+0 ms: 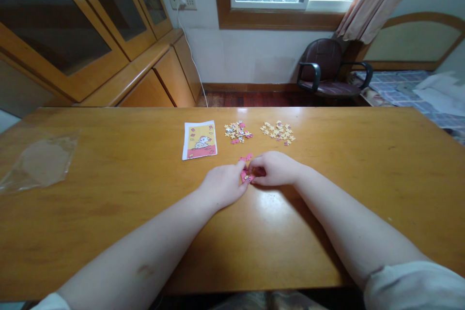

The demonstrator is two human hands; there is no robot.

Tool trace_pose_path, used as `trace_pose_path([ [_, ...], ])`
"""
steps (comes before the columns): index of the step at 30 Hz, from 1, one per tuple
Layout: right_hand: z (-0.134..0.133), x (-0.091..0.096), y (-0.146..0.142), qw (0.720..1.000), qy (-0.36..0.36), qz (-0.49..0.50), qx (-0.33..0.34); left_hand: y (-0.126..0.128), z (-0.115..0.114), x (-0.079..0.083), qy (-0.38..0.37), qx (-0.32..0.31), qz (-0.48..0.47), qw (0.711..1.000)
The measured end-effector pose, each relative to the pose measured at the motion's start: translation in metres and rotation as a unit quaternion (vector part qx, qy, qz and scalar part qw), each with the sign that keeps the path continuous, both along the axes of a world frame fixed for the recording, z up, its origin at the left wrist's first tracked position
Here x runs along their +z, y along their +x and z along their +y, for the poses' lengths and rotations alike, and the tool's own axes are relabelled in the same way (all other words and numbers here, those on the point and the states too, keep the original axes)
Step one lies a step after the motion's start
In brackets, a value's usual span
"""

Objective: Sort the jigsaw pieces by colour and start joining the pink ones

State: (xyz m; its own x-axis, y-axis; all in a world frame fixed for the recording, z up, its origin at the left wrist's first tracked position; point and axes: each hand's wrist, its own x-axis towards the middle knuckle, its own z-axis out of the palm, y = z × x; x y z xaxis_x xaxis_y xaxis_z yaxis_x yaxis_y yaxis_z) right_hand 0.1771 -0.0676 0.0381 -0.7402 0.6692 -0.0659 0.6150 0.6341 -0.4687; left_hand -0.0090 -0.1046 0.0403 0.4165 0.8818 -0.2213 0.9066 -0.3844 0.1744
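Several pink jigsaw puzzle pieces [248, 176] lie on the table between my two hands. My left hand [225, 183] rests on the tabletop, its thumb and fingers closed at the left side of these pieces. From the right, my right hand [273, 168] pinches at the same small cluster with thumb and forefinger. A few loose pink pieces [249, 157] lie just beyond the fingertips. Farther off sit a mixed pile of yellow, white and pink pieces [237, 131] and a mostly yellow pile [279, 131]. A picture card [199, 140] showing a white animal lies to the left.
A clear plastic bag [45, 161] lies flat at the left of the wooden table [119, 155]. Past the far edge stand a brown armchair [327, 68] and a bed [407, 87]. A glass-doored cabinet [101, 53] is at the left, with a white cable [191, 51] beside it.
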Motion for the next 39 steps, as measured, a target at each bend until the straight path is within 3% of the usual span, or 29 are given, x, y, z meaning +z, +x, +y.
trace_pose_path([
  [33, 0.002, -0.006, 0.000, 0.999, -0.030, 0.012, 0.002, 0.001, 0.000, 0.005, -0.007, 0.006, -0.008, 1.000],
  [39, 0.011, -0.008, 0.007, 0.997, 0.021, -0.003, -0.071, -0.004, 0.009, 0.001, 0.028, 0.065, -0.039, 0.997],
])
